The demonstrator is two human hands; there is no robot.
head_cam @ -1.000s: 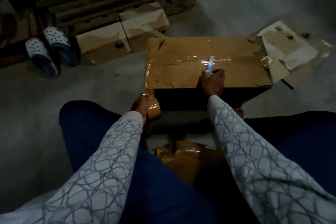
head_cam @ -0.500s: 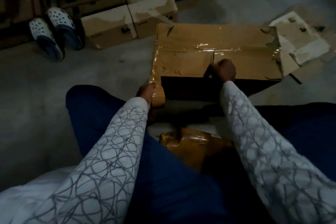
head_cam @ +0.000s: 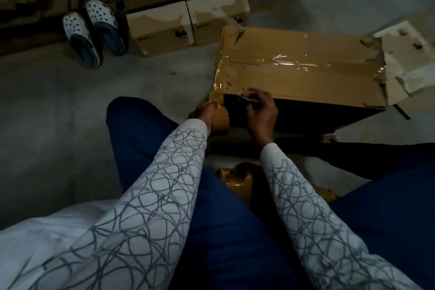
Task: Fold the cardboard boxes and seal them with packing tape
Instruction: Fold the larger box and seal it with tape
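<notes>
A large brown cardboard box (head_cam: 306,73) stands on the floor in front of me, its top flaps closed under a shiny strip of clear tape (head_cam: 289,61). The tape runs down the box's near left corner to a brown tape roll (head_cam: 222,119), which my left hand (head_cam: 203,110) grips just below that corner. My right hand (head_cam: 260,110) is at the box's near edge beside the roll, fingers curled round a small blue-tipped cutter (head_cam: 247,99) that points left toward the tape.
Two small closed boxes (head_cam: 188,23) sit behind on the left, next to a pair of white clogs (head_cam: 90,33) and a dark pallet. Torn cardboard (head_cam: 407,54) lies at the right. A crumpled brown tape wad (head_cam: 237,178) rests between my knees on the concrete floor.
My right hand came off the middle of the box top and moved down and left to the near corner with the cutter. The left hand kept hold of the roll.
</notes>
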